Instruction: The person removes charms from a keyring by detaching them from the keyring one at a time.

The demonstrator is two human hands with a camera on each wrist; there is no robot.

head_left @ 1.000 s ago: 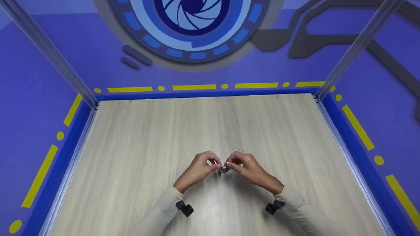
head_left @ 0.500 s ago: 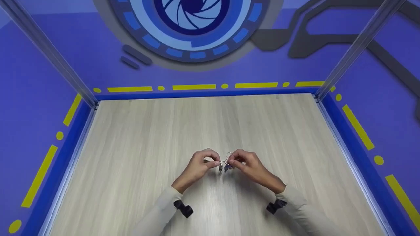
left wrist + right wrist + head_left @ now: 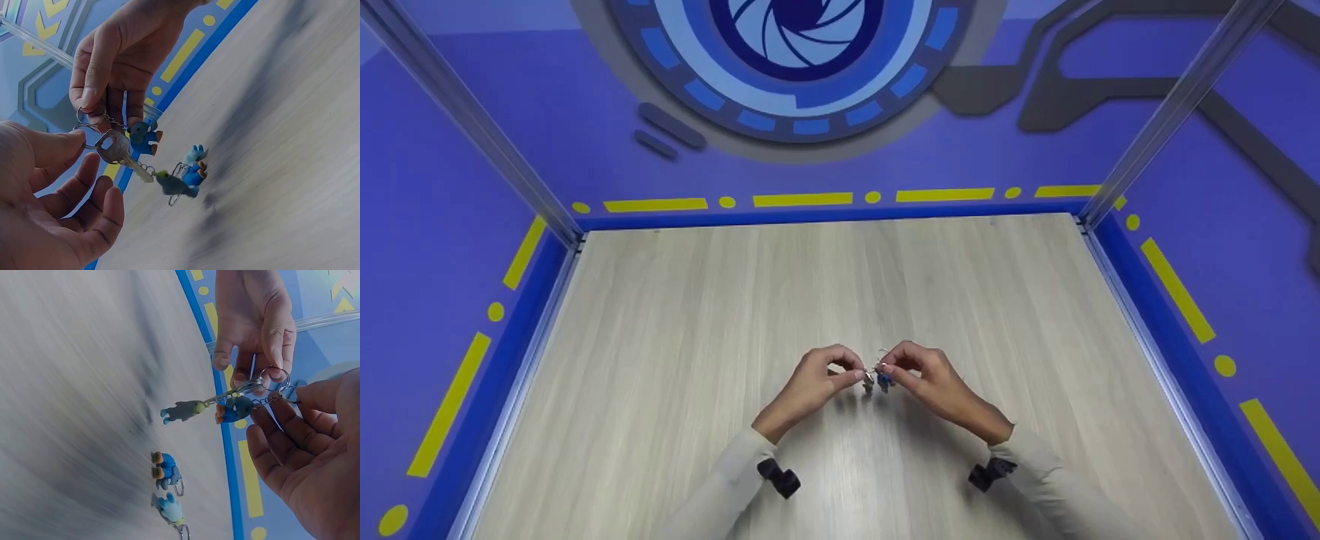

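Note:
In the left wrist view my left hand (image 3: 50,197) pinches a metal split ring between thumb and finger. A silver key (image 3: 115,149) hangs from it, with a small grey figurine with a yellow-green head (image 3: 188,409) below. My right hand (image 3: 306,439) pinches another ring, with an elephant figurine in blue (image 3: 143,136) hanging on a short chain. The rings overlap between the fingertips; I cannot tell whether they are linked. Seen from the head, the left hand (image 3: 814,386) and right hand (image 3: 934,382) hover close together above the table.
Two more keychains lie on the wooden table (image 3: 720,300): one figurine in blue with orange feet (image 3: 165,468) and a light blue one (image 3: 170,511), each with a metal ring. Blue-purple panels (image 3: 825,176) enclose the table's back and sides.
Both hands have shifted slightly, staying close together. The small figurines now hang more plainly side by side below the fingertips. The rings visible beyond the right hand earlier are now mostly covered.

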